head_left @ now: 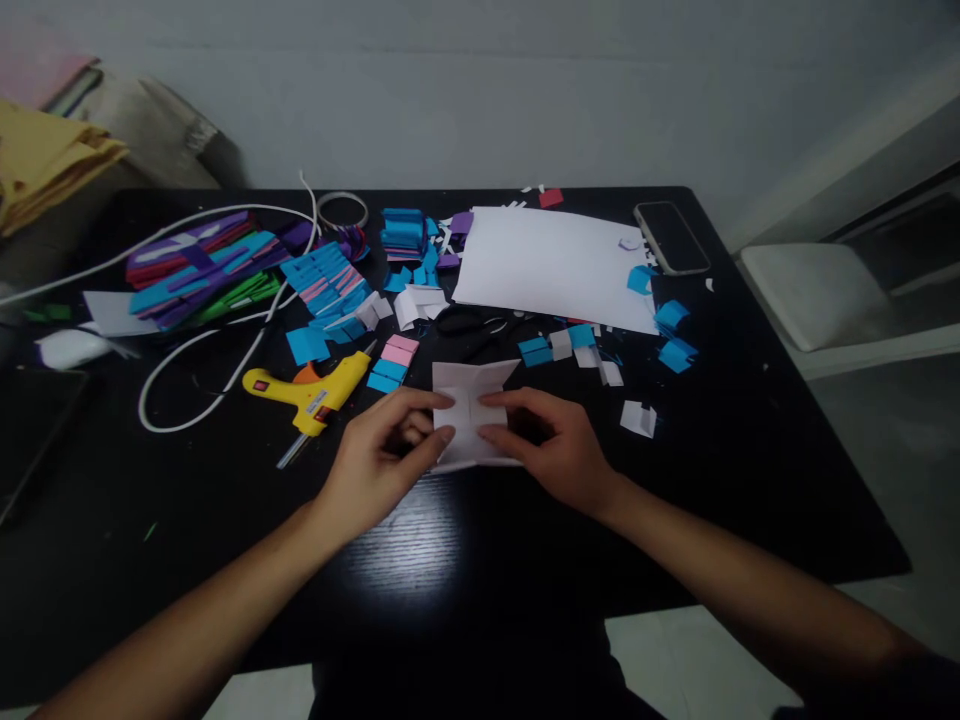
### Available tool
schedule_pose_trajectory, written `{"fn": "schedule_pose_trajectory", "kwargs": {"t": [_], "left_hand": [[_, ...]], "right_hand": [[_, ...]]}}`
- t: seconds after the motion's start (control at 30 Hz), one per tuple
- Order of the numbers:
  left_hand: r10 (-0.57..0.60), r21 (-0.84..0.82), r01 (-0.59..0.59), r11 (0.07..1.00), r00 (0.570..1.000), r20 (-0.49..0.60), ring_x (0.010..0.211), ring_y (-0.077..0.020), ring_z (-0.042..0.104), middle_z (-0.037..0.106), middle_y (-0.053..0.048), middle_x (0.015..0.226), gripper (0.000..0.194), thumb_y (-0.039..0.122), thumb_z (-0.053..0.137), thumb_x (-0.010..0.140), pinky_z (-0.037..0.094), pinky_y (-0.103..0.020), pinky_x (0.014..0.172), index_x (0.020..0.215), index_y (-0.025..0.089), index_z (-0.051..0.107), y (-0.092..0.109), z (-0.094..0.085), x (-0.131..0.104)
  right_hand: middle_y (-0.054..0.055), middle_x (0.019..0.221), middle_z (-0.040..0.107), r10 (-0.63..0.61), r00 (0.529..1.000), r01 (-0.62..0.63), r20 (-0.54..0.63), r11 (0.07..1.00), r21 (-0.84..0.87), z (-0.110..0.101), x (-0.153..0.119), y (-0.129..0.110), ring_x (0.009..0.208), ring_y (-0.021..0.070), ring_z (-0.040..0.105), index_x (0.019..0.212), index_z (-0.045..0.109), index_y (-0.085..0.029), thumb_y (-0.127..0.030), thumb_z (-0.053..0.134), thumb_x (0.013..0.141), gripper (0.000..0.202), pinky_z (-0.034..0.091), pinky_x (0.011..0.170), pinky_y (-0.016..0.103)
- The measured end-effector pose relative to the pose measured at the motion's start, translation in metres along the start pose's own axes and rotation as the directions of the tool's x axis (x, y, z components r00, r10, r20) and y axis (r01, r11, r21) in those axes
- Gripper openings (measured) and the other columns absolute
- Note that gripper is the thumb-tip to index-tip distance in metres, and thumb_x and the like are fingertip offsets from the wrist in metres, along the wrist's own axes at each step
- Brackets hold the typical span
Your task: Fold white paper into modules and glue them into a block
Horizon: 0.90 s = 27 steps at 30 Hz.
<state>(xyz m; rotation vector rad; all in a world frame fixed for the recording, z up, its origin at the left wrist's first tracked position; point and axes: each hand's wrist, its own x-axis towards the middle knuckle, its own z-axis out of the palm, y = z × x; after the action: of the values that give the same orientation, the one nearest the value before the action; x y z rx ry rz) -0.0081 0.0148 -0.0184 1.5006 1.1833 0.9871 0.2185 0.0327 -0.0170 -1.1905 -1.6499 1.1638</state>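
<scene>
Between both hands, near the front middle of the black table, is a creased white piece of paper (469, 410) with its edges folded up. My left hand (390, 440) grips its left side, thumb and index finger on the inner face. On the opposite side my right hand (559, 440) holds it the same way, the other fingers tucked behind. A yellow glue gun (322, 395) lies left of my left hand, a clear glue stick jutting from its rear. Dark-handled scissors (480, 325) rest just behind the paper, partly covered.
Bundles of coloured paper strips (202, 265) lie at the back left, beside a looping white cable (161, 405). A stack of white sheets (551, 260) spans the back middle. Small folded blue pieces (677, 353) are scattered to the right. A phone (671, 238) sits near the back right corner.
</scene>
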Motion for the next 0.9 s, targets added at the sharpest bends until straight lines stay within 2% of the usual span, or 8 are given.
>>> {"fn": "schedule_pose_trajectory", "kwargs": {"t": [0.1,0.2,0.37,0.47,0.53,0.63,0.73,0.9], "left_hand": [[0.022,0.009,-0.022,1.0,1.0,-0.006,0.068,-0.0091,0.059,0.061,-0.001,0.088,0.022,0.024,0.074,0.092,0.048,-0.023,0.062,0.113,0.022,0.069,-0.0015,-0.0002,0.001],[0.044,0.009,-0.044,0.999,0.999,-0.019,0.07,-0.0089,0.06,0.062,-0.002,0.096,0.022,0.023,0.074,0.091,0.049,-0.023,0.063,0.112,0.022,0.07,-0.0011,-0.0003,0.0017],[0.03,0.018,-0.03,0.999,1.0,-0.005,0.07,-0.0099,0.06,0.06,0.001,0.087,0.035,0.024,0.078,0.088,0.051,-0.024,0.064,0.121,0.024,0.065,-0.0001,0.0,0.0005],[0.008,0.006,-0.008,1.0,1.0,0.0,0.07,-0.0104,0.059,0.061,0.002,0.085,0.041,0.025,0.08,0.086,0.052,-0.023,0.065,0.124,0.024,0.062,-0.0003,0.0008,-0.001],[-0.008,-0.016,0.007,1.0,1.0,-0.015,0.07,-0.0104,0.06,0.062,0.003,0.084,0.043,0.026,0.08,0.087,0.052,-0.023,0.065,0.124,0.025,0.06,0.0001,0.0015,-0.0016],[-0.013,-0.033,0.012,0.999,0.999,-0.034,0.067,-0.0098,0.059,0.061,0.004,0.078,0.037,0.026,0.076,0.09,0.051,-0.022,0.063,0.122,0.025,0.059,0.0024,0.0017,-0.0013],[-0.006,-0.017,0.006,1.0,1.0,-0.024,0.063,-0.0094,0.059,0.06,0.004,0.073,0.025,0.027,0.073,0.093,0.049,-0.022,0.061,0.116,0.023,0.063,0.0053,0.0011,-0.0003],[0.022,0.04,-0.021,0.999,1.0,-0.02,0.065,-0.0102,0.06,0.063,0.001,0.079,0.014,0.028,0.07,0.095,0.05,-0.023,0.061,0.106,0.021,0.066,0.0046,0.001,0.0001]], "right_hand": [[0.001,0.082,0.07,0.007,1.0,-0.006,-0.009,0.999,0.031,0.0006,0.0006,0.0004,0.07,0.0141,0.062,0.106,0.078,-0.023,-0.031,0.077,0.089,0.019,0.051,0.064,0.028],[0.002,0.084,0.072,0.048,0.999,-0.048,0.005,0.993,0.11,0.0016,0.0003,0.0015,0.073,0.0158,0.065,0.105,0.077,-0.022,-0.034,0.08,0.086,0.023,0.053,0.066,0.029],[0.0,0.086,0.073,0.074,0.997,-0.077,0.028,0.99,0.118,0.001,-0.0017,0.0002,0.072,0.0152,0.067,0.121,0.072,-0.026,-0.031,0.084,0.082,0.041,0.056,0.067,0.029],[0.002,0.099,0.076,0.053,0.998,-0.057,0.029,0.985,0.164,0.0006,-0.002,-0.0018,0.086,0.017,0.072,0.125,0.069,-0.026,-0.027,0.081,0.085,0.042,0.06,0.076,0.031],[0.002,0.101,0.076,0.051,0.998,-0.056,0.028,0.979,0.194,0.0006,-0.0016,-0.0028,0.089,0.0173,0.073,0.128,0.066,-0.026,-0.025,0.08,0.085,0.045,0.061,0.079,0.031],[0.001,0.099,0.075,0.069,0.997,-0.072,0.024,0.974,0.216,0.0005,-0.0006,-0.0039,0.087,0.0172,0.073,0.133,0.062,-0.026,-0.025,0.08,0.085,0.051,0.062,0.079,0.032],[0.002,0.101,0.075,0.09,0.996,-0.092,0.019,0.967,0.237,0.0003,0.0001,-0.0048,0.089,0.018,0.073,0.128,0.065,-0.026,-0.027,0.079,0.086,0.044,0.062,0.078,0.033],[0.003,0.103,0.074,0.103,0.993,-0.115,0.058,0.961,0.252,0.0001,-0.0001,-0.0052,0.085,0.0172,0.071,0.129,0.064,-0.025,-0.027,0.079,0.085,0.046,0.059,0.072,0.031]]}}
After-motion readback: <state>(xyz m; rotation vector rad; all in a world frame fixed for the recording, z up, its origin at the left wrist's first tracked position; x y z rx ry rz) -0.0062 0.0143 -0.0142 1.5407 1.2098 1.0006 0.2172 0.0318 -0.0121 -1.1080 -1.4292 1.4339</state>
